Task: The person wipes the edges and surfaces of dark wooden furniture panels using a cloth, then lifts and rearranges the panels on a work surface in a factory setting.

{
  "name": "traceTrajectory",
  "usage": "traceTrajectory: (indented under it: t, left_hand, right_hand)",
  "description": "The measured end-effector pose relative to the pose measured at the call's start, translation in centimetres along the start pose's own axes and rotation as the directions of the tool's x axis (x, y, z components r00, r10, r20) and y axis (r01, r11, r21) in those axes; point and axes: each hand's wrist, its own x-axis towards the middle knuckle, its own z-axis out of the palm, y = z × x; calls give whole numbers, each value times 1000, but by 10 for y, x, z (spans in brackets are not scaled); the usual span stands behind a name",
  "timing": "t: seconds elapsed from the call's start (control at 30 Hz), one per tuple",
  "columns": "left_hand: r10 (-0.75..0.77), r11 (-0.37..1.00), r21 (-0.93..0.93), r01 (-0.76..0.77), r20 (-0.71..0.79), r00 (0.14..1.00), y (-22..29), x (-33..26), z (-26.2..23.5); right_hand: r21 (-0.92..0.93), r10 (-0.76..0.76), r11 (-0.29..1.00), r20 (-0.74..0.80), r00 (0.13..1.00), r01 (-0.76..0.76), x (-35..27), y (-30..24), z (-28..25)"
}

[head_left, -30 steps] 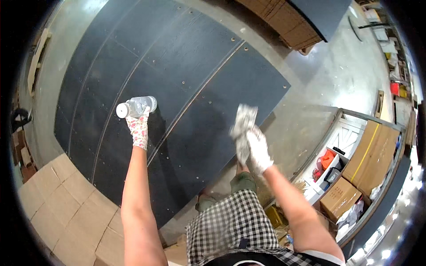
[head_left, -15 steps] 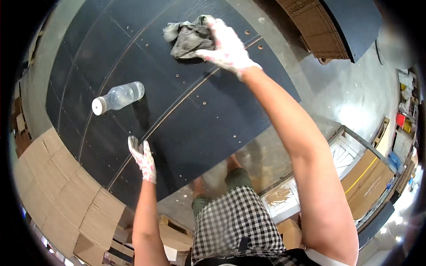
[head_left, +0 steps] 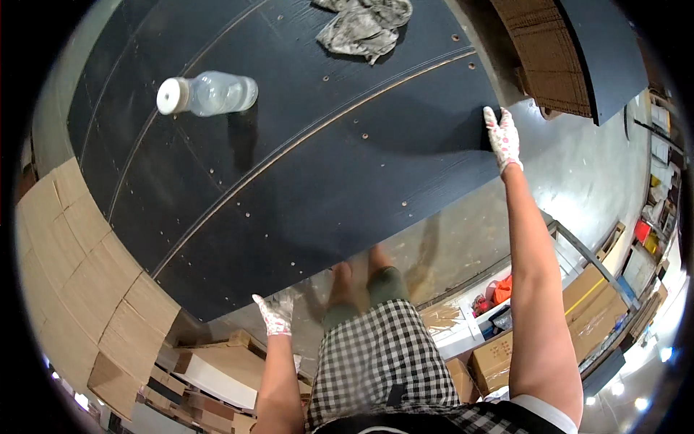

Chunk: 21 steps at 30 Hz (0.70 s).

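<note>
While the right hand, in a patterned white work glove, is lying with its fingers stretched out flat along the far right corner of the large dark panel, it is pressing on the panel's edge rather than closing around anything, and the bare forearm behind it is reaching up from the lower right of the view. The left hand, gloved the same way, is sitting at the panel's near corner, its fingers spread and only loosely curled; whether they are hooking under the edge or just touching it cannot be told. The panel itself is lying flat on the concrete floor, spanning the space between the two hands and running on toward the upper left, its surface marked with long grooves and small drilled holes. On the panel, well apart from both hands, a clear plastic bottle with a white cap is lying on its side, and a crumpled grey rag is resting near the far edge. Beside the panel on the left, flattened cardboard sheets are covering the floor, and cardboard boxes are standing near a metal shelf at the lower right.
</note>
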Motion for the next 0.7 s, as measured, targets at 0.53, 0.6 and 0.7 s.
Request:
traceTrajectory:
  t: [0.53, 0.6, 0.7]
  left_hand:
    - [97, 994, -62, -90, 129, 987, 4, 16, -13]
    - [103, 994, -55, -97, 120, 987, 7, 25, -29]
    - [113, 985, -130, -116, -32, 993, 19, 30, -34]
  right_hand:
    - [235, 175, 956, 21, 984, -175, -84, 57, 3]
    - [209, 199, 957, 28, 980, -200, -96, 95, 6]
    - [175, 140, 976, -47, 989, -130, -100, 130, -1]
